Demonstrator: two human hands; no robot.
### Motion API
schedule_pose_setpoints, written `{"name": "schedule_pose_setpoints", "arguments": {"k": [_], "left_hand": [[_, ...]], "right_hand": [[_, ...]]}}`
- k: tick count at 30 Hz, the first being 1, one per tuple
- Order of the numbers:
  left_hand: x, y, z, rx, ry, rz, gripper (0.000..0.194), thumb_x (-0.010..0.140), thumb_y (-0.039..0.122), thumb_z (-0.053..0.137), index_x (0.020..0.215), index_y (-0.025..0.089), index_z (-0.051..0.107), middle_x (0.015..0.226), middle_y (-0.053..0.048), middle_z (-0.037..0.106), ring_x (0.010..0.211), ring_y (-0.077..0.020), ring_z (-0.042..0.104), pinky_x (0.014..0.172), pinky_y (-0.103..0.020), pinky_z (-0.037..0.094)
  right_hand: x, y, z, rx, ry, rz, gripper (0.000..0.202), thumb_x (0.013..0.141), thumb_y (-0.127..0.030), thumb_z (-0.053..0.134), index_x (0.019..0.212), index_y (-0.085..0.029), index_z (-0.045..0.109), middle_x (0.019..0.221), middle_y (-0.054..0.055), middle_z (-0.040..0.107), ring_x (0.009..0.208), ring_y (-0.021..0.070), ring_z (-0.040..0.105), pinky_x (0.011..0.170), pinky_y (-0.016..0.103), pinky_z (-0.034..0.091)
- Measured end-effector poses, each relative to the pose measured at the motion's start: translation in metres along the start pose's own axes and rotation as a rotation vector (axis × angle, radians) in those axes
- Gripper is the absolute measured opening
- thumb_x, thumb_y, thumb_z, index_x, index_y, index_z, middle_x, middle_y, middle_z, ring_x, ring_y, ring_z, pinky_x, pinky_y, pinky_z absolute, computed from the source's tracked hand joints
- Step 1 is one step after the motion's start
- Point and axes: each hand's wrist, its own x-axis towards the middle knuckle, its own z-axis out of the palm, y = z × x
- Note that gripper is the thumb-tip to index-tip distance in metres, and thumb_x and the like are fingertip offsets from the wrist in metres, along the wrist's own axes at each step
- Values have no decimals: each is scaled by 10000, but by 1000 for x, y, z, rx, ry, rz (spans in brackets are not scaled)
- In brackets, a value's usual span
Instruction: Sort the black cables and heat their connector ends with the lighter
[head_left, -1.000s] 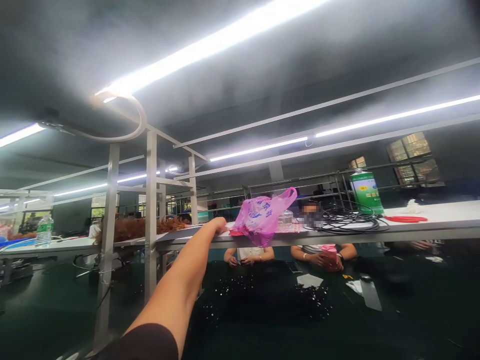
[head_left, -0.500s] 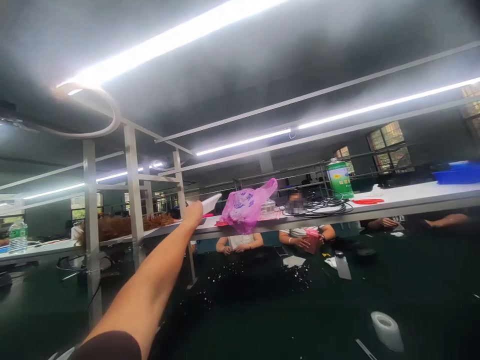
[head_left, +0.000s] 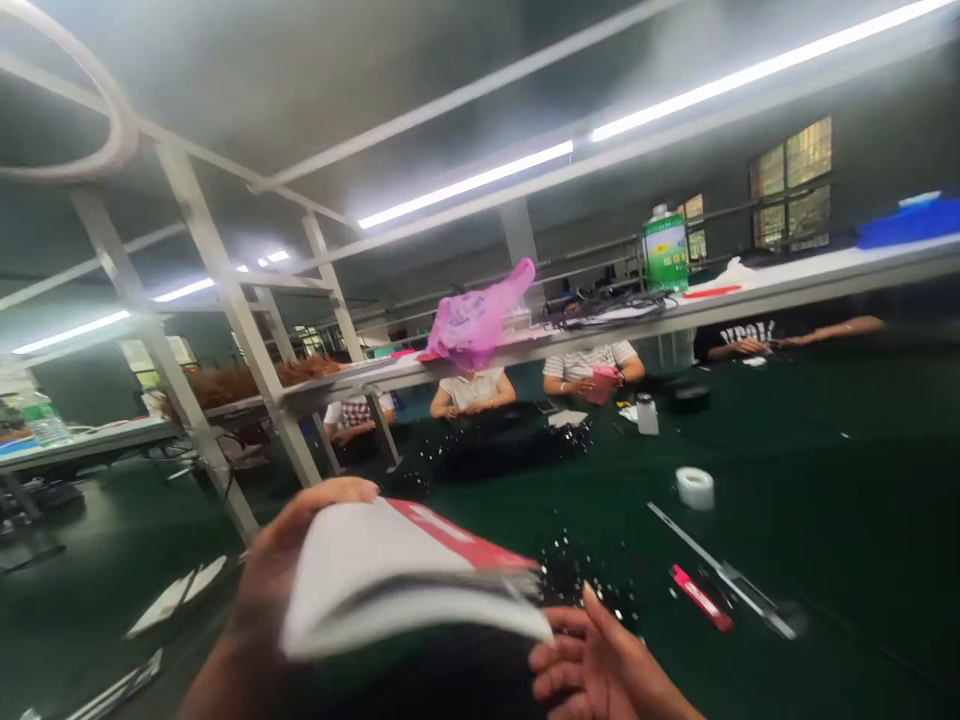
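My left hand (head_left: 300, 535) grips a white booklet with a red band (head_left: 420, 560) by its left side. The booklet is bent into a curve and blurred, with its page edges facing right. My right hand (head_left: 600, 660) is at the booklet's right corner, thumb raised away from loosely curled fingers; whether the fingertips touch the paper I cannot tell. Beyond it, small shiny dark bits (head_left: 585, 580) lie scattered on the green table (head_left: 810, 480). To the right are a caliper (head_left: 724, 572) and a red-handled tool (head_left: 701, 597) like a cutter.
A white roll (head_left: 695, 488) and white bottle (head_left: 646, 415) stand farther back. Several co-workers sit opposite, one holding a pink item (head_left: 602, 384). The raised shelf (head_left: 810, 272) bears a pink plastic bag (head_left: 472, 320), green can (head_left: 666, 252), black cables and blue bin (head_left: 911, 222). Metal posts rise left.
The left arm, stretched toward the shelf with the white item in hand, has drawn back to the front. My right hand has come into view. The camera has tilted downward.
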Motion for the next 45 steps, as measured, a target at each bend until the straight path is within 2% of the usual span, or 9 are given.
{"name": "schedule_pose_setpoints", "arguments": {"k": [4, 7, 11, 16, 18, 24, 32, 38, 45], "left_hand": [[-47, 8, 79, -245, -466, -14, 184, 888, 277, 608, 1025, 291, 730, 1070, -91, 718, 1029, -291, 655, 874, -398, 543], [-53, -6, 122, -276, -464, -9, 219, 917, 256, 573, 1076, 289, 720, 1129, -89, 706, 1147, -281, 605, 973, -413, 497], [-52, -32, 160, -281, -418, -68, 182, 891, 334, 610, 985, 271, 753, 1269, -90, 637, 1291, -294, 504, 1122, -478, 377], [-75, -36, 192, -492, -427, -717, 643, 850, 563, 604, 1415, 285, 477, 1562, -145, 346, 1200, -314, 595, 1022, -527, 476], [-88, -30, 199, -699, -526, -915, 721, 847, 617, 588, 1454, 270, 412, 1544, -173, 379, 1156, -316, 630, 984, -517, 507], [-117, -23, 213, -758, -711, -815, 1060, 623, 367, 887, 1515, 253, 326, 1443, -148, 531, 1250, -326, 575, 1085, -452, 436], [-120, -30, 208, -829, -666, -805, 669, 748, 482, 777, 1358, 282, 588, 1401, -60, 594, 1274, -309, 561, 1143, -435, 378], [-126, -34, 201, -943, -628, -929, 604, 843, 533, 668, 1378, 268, 573, 1402, -80, 589, 1186, -313, 606, 987, -433, 519], [-132, -30, 205, -1036, -301, -1072, 480, 836, 494, 701, 1149, 130, 696, 1166, -146, 712, 1023, -295, 680, 924, -469, 565]], "right_hand": [[-12, -16, 6, 384, -220, 49, 828, 832, -788, 467, 1124, -43, 676, 1049, 210, 719, 989, 280, 702, 892, 360, 522], [-11, -17, -1, 395, -124, 65, 550, 758, -504, 779, 1028, -30, 714, 936, 155, 754, 791, 208, 720, 767, 270, 538], [-2, -14, -16, 376, 55, -37, 480, 671, -311, 865, 1034, -37, 714, 956, 156, 762, 767, 211, 728, 795, 327, 560], [12, -13, -41, 304, 360, -273, 504, 607, -353, 894, 1008, -127, 689, 927, 90, 771, 785, 232, 728, 809, 394, 563], [17, -11, -51, 290, 441, -357, 529, 589, -357, 902, 1017, -148, 673, 954, 65, 768, 811, 220, 716, 825, 381, 553], [19, -8, -55, 225, 465, -417, 550, 655, -412, 867, 1094, -154, 657, 1035, 91, 753, 876, 246, 706, 849, 406, 542], [20, -5, -53, 175, 451, -294, 488, 834, -591, 670, 1107, -186, 674, 983, 60, 757, 806, 198, 699, 745, 309, 531], [22, 0, -56, 177, 423, -302, 497, 851, -571, 663, 1135, -163, 670, 990, 77, 756, 824, 209, 701, 807, 344, 529], [18, -9, -58, 105, 358, -424, 445, 811, -441, 749, 1167, -187, 667, 1079, 77, 746, 937, 235, 691, 831, 347, 526]]}}
